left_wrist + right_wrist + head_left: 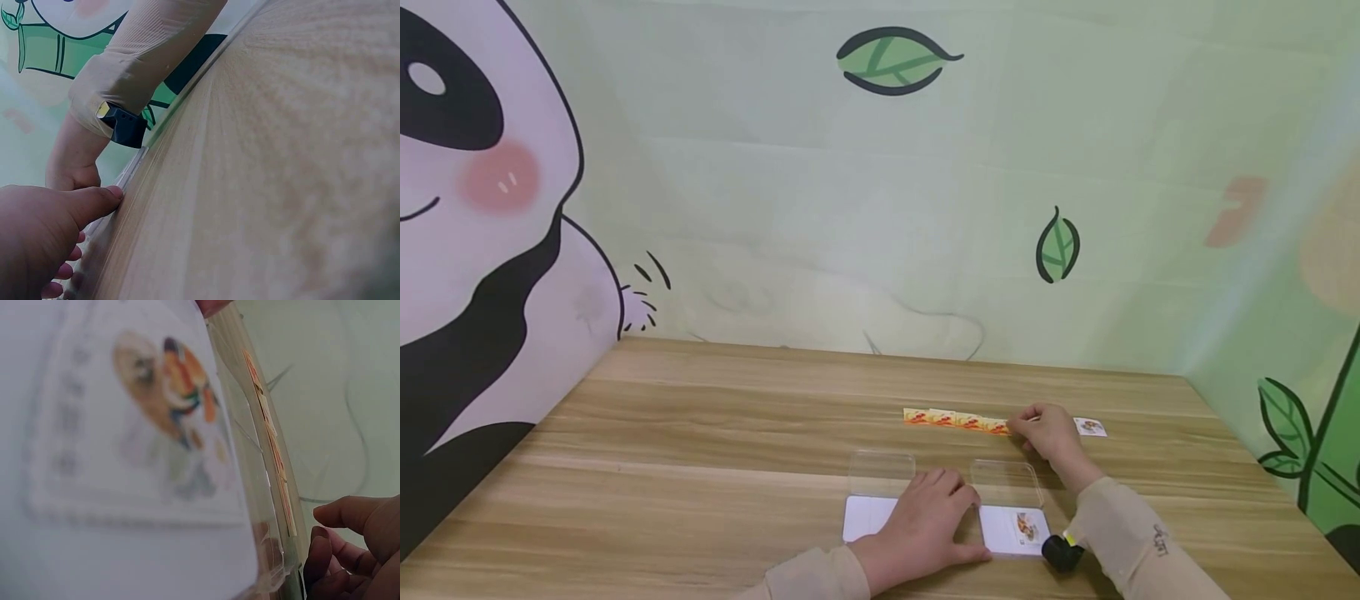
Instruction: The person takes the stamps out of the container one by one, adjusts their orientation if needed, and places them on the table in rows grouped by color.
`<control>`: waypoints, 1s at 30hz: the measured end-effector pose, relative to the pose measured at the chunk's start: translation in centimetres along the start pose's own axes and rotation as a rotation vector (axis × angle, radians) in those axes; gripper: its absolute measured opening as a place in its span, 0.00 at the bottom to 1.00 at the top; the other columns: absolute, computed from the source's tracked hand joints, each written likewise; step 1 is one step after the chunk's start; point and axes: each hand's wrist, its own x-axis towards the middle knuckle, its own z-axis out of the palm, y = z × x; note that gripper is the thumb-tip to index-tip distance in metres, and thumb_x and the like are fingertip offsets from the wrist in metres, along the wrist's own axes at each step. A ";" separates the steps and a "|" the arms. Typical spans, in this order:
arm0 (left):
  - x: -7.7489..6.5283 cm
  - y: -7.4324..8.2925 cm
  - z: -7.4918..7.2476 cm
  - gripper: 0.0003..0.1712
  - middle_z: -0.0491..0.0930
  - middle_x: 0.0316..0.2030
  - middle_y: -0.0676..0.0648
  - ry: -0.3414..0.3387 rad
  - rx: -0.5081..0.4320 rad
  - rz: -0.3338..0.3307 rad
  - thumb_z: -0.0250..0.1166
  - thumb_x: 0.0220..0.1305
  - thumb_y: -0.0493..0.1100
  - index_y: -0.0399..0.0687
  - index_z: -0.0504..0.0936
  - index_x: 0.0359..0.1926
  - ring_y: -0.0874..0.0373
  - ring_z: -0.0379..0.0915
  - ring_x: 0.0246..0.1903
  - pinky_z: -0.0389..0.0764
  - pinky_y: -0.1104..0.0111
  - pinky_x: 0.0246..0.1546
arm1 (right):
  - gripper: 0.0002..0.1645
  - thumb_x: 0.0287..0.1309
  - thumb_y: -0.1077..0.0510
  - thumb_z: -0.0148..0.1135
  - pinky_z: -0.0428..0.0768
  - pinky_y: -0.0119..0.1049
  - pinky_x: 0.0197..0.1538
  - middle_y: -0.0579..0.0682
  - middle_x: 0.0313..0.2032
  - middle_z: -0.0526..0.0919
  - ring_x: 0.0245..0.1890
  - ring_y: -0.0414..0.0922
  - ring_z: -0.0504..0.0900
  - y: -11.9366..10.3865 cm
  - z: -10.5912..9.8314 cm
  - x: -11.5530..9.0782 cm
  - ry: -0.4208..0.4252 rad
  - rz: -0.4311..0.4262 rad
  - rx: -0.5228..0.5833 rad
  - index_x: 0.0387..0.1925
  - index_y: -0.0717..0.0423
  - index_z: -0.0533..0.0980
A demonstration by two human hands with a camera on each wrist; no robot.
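Observation:
A row of several orange-and-yellow stamps (957, 418) lies on the table. My right hand (1047, 433) is at the row's right end, its index finger and thumb tips close together. Between these fingertips (325, 515) no stamp shows in the right wrist view. Just right of that hand lies a white stamp (1090, 427) with a small picture. My left hand (922, 525) rests between two white panels, its thumb (103, 201) at a panel's edge; what its palm covers is hidden. On the right white panel (996, 533) sits a picture stamp (1027, 527).
Clear plastic flaps (882, 472) stand behind the white panels. A black wrist camera (1062, 553) is strapped under my right sleeve. The wooden table (700, 433) meets a printed cloth wall (775, 208) at the back.

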 end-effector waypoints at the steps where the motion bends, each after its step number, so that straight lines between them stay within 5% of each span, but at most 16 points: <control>1: 0.0 0.0 0.0 0.28 0.73 0.42 0.56 0.000 0.000 0.000 0.67 0.51 0.69 0.56 0.78 0.43 0.62 0.68 0.48 0.71 0.65 0.54 | 0.14 0.52 0.56 0.64 0.69 0.32 0.24 0.51 0.24 0.80 0.18 0.39 0.75 0.1 0.0 0.0 -0.001 -0.001 0.003 0.33 0.64 0.77; 30: 0.0 0.0 0.1 0.28 0.73 0.42 0.56 0.007 -0.017 0.007 0.67 0.51 0.68 0.55 0.79 0.43 0.62 0.68 0.46 0.71 0.66 0.53 | 0.12 0.58 0.58 0.61 0.70 0.30 0.25 0.50 0.26 0.78 0.23 0.41 0.73 -1.0 -0.7 -0.8 -0.048 -0.013 0.017 0.37 0.65 0.76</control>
